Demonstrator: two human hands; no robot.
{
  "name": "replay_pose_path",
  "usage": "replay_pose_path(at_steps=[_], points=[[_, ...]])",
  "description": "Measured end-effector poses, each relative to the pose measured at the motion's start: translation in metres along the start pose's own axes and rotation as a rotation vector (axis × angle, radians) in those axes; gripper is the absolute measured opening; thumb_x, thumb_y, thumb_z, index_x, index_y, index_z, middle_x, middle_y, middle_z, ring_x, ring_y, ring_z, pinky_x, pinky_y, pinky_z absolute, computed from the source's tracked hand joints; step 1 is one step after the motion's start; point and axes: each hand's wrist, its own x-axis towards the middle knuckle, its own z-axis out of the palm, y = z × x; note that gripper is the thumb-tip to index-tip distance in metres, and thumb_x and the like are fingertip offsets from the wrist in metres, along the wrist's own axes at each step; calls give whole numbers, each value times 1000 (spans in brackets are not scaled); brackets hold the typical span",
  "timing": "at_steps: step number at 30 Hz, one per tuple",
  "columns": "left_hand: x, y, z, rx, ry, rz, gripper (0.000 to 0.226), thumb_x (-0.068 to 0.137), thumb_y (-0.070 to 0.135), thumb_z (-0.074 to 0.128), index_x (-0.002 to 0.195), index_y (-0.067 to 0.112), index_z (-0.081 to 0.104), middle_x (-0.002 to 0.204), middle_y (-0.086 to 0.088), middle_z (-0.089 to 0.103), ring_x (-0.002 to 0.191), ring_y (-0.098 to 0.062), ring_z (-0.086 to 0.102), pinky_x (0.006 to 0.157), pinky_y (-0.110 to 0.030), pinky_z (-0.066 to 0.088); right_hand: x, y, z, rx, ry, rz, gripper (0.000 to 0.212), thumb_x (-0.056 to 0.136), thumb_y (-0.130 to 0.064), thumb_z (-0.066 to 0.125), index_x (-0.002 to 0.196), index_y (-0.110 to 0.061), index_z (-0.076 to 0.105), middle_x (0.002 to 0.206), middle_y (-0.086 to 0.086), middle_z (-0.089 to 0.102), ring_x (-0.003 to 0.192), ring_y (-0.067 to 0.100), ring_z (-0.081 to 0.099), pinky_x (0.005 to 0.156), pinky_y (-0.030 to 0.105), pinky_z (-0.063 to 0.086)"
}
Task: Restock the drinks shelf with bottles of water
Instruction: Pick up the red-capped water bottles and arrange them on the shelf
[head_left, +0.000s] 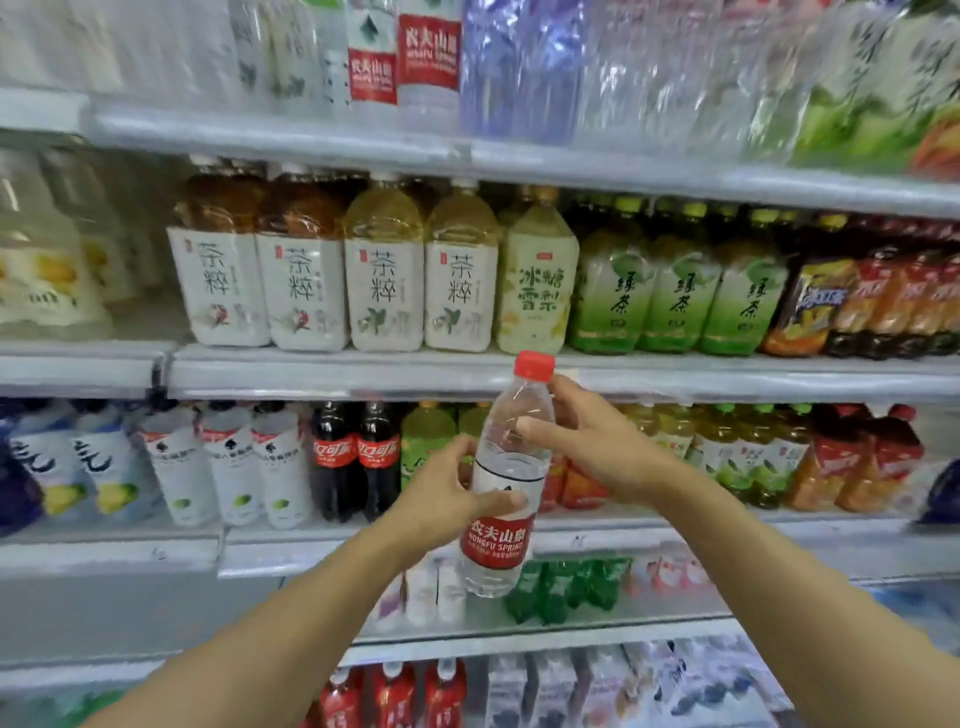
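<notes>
Water bottle (504, 483) | centre frame, upright before shelves | left hand (441, 493) grips label band | right hand (582, 441) pinches shoulder | likely full, weighty, thin-walled, slick; hold mid-body

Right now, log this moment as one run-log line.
stage: bottle in hand, not shelved | left hand: grips water bottle at label | right hand: holds its upper part | red cap: on | backdrop: stocked drinks shelf
</notes>
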Motion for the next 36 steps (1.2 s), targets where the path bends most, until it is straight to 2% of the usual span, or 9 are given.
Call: replay_pose_path(at_steps=[3, 5, 9, 14, 20, 25, 29, 33, 36], points=[[-7, 33, -27, 28, 90, 70, 51, 71, 21, 81, 115, 23, 56, 106, 6, 68, 94, -9, 66, 84, -32, 54, 16, -37, -6, -4, 25, -59, 32, 91, -40, 55, 121, -34, 47, 122, -19, 56, 111, -3, 53, 94, 24, 42], [-11, 52, -46, 31, 147, 86, 52, 71, 23, 81, 116, 23, 55, 107, 2, 68, 97, -15, 66, 87, -37, 54, 29, -60, -10, -39, 111, -111, 40, 89, -43, 55, 126, -28, 49, 127, -10, 54, 116, 4, 51, 97, 26, 42], [-17, 87, -85, 17, 232, 129, 45, 74, 22, 78, 113, 23, 54, 105, -2, 68, 92, -17, 67, 79, -32, 55, 50, -98, -12, -193, 236, -196, 44, 87, -31, 63, 128, -28, 47, 128, -7, 54, 119, 7, 50, 105, 34, 40], [-24, 130, -135, 40, 303, 196, 33, 75, 25, 77, 99, 27, 53, 101, 0, 67, 92, -19, 66, 85, -40, 55, 77, -136, 3, -449, 352, -267, 59, 85, -28, 67, 137, -26, 40, 139, -7, 44, 127, 10, 41, 108, 35, 35], [-17, 181, -196, 76, 353, 272, 44, 72, 32, 79, 106, 26, 53, 106, 2, 64, 95, -17, 63, 86, -41, 54, 116, -169, 16, -664, 413, -271, 67, 86, -32, 66, 142, -24, 30, 144, -4, 32, 134, 12, 24, 111, 27, 21], [-1, 232, -238, 16, 316, 361, 38, 76, 27, 76, 105, 19, 52, 97, -1, 65, 80, -14, 64, 64, -26, 52, 149, -186, 30, -774, 435, -211, 71, 85, -36, 66, 143, -25, 26, 147, -4, 29, 136, 14, 21, 115, 35, 23], [22, 272, -260, 0, 281, 415, 43, 79, 28, 74, 111, 13, 50, 100, -5, 66, 77, -14, 64, 58, -25, 50, 170, -197, 40, -848, 457, -217, 72, 85, -36, 66, 143, -26, 25, 146, -6, 29, 135, 13, 21, 115, 36, 22], [51, 296, -269, -50, 253, 425, 35, 80, 26, 73, 105, 12, 53, 90, -3, 65, 70, -12, 63, 53, -23, 46, 184, -204, 44, -873, 491, -202, 73, 83, -38, 67, 142, -29, 26, 146, -8, 28, 134, 13, 24, 112, 42, 28], [76, 303, -273, -36, 272, 423, 38, 80, 26, 73, 108, 9, 54, 91, -4, 66, 71, -13, 64, 51, -23, 44, 192, -204, 40, -901, 496, -214, 73, 83, -38, 67, 142, -28, 26, 146, -8, 28, 135, 13, 23, 113, 39, 26]])
